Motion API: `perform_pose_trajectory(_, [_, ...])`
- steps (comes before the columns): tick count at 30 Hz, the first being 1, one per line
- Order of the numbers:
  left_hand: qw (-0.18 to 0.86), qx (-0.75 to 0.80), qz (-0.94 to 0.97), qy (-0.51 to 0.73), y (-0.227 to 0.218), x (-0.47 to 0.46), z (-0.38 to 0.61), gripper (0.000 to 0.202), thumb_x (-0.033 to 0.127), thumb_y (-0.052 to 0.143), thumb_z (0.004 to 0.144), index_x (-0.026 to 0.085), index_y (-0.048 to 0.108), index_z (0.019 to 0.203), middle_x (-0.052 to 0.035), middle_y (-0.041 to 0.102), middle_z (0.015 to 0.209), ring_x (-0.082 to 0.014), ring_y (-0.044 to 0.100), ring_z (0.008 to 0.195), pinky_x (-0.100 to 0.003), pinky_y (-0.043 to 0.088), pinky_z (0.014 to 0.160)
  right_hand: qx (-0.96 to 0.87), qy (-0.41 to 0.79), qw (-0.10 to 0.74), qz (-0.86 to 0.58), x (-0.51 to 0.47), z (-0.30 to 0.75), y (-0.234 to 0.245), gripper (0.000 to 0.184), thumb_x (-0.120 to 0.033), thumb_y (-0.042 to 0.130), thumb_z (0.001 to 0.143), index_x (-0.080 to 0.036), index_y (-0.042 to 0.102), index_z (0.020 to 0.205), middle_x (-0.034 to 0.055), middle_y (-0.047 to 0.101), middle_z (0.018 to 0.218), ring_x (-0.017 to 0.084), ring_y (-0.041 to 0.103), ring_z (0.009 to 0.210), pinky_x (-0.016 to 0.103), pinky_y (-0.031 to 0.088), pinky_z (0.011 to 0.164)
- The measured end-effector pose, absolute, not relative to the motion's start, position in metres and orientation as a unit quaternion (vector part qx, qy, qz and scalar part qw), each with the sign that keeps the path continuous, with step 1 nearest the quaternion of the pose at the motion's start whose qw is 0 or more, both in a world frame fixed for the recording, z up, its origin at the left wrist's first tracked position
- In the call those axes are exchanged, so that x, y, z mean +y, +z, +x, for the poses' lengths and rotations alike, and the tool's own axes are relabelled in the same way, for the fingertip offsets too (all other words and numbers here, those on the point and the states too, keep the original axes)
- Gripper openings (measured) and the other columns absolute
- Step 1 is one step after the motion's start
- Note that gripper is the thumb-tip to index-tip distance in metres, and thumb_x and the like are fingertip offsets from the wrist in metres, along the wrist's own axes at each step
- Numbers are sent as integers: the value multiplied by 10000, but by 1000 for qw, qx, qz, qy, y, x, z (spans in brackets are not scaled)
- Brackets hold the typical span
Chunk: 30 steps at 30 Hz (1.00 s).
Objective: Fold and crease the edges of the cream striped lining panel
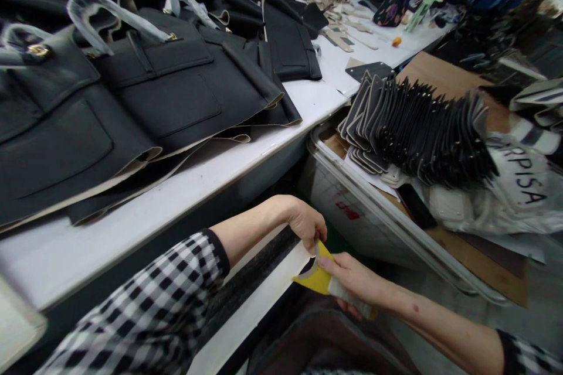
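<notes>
My right hand point(352, 278) is closed round a yellow piece with a curved, cut-out edge point(323, 272); its lower part under my fingers looks whitish-grey. I cannot make out its exact kind. My left hand point(305, 220) reaches over from the left, wrist bent, with its fingertips pinched at the upper end of the same yellow piece. Both hands are close together, just off the table's edge. Below them, a long white strip point(255, 304) slants toward me beside a dark band. My left fingertips are partly hidden.
Black handbags point(162, 82) with wrapped handles lie on the white table point(229, 173) at left. To the right, a clear plastic bin point(352, 211) carries a board with a stack of black flat leather pieces point(422, 129), a dark phone-like slab point(416, 205) and a plastic bag point(523, 187).
</notes>
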<state>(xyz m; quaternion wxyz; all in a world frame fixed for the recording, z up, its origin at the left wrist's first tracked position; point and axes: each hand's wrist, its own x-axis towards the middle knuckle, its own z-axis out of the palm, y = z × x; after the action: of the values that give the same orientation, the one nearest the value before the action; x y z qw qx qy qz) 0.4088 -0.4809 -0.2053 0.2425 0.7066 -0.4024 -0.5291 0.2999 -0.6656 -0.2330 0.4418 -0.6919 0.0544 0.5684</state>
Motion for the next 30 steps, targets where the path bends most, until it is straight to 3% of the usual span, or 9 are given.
perform_pose_trajectory(6, [251, -405, 689, -546, -217, -481, 411, 587, 179, 687, 710, 79, 597, 1282, -64, 737, 1025, -221, 667, 971, -255, 511, 844, 61, 572, 447, -684, -662, 298, -233, 630, -764, 395, 854, -158, 562, 887, -4, 559, 448, 118, 474, 300, 183, 379, 286])
perform_pose_trajectory(10, [264, -396, 685, -552, -217, -479, 411, 573, 102, 701, 652, 127, 648, 1222, -25, 742, 1031, -215, 660, 1013, -253, 507, 882, 53, 550, 476, -684, -655, 292, -245, 641, -761, 381, 862, -150, 565, 803, 9, 568, 446, 127, 496, 306, 180, 353, 294])
perform_pose_trajectory(19, [235, -384, 744, -493, -190, -465, 404, 539, 59, 630, 627, 156, 700, 1153, -40, 737, 1073, -222, 664, 988, -250, 512, 850, 98, 531, 515, -666, -629, 277, -242, 666, -756, 340, 878, -153, 568, 712, 22, 546, 418, 103, 441, 305, 183, 278, 323])
perform_pose_trajectory(22, [223, -371, 770, -469, -180, -463, 400, 429, 150, 621, 719, 174, 703, 1140, -43, 728, 1100, -214, 658, 994, -263, 511, 847, 135, 518, 515, -669, -618, 272, -230, 682, -765, 346, 868, -157, 561, 644, 21, 504, 382, 90, 397, 289, 183, 267, 314])
perform_pose_trajectory(25, [174, -340, 817, -431, -170, -467, 390, 347, 389, 638, 788, 155, 746, 1020, -104, 736, 1029, -265, 666, 937, -345, 523, 828, 155, 510, 506, -678, -609, 266, -222, 711, -765, 299, 879, -169, 514, 555, 26, 458, 349, 91, 379, 279, 191, 290, 312])
perform_pose_trajectory(27, [108, -301, 857, -404, -167, -475, 381, 423, 524, 705, 717, 165, 765, 931, -131, 738, 969, -301, 668, 907, -384, 526, 813, 163, 516, 510, -668, -607, 263, -221, 720, -761, 257, 888, -176, 501, 546, 32, 466, 361, 105, 405, 287, 205, 328, 318])
perform_pose_trajectory(30, [47, -239, 886, -395, -165, -489, 371, 483, 557, 806, 595, 200, 767, 919, -132, 736, 977, -321, 669, 931, -391, 528, 826, 180, 523, 515, -655, -605, 259, -221, 731, -758, 214, 895, -184, 475, 526, 36, 477, 389, 126, 447, 308, 226, 364, 324])
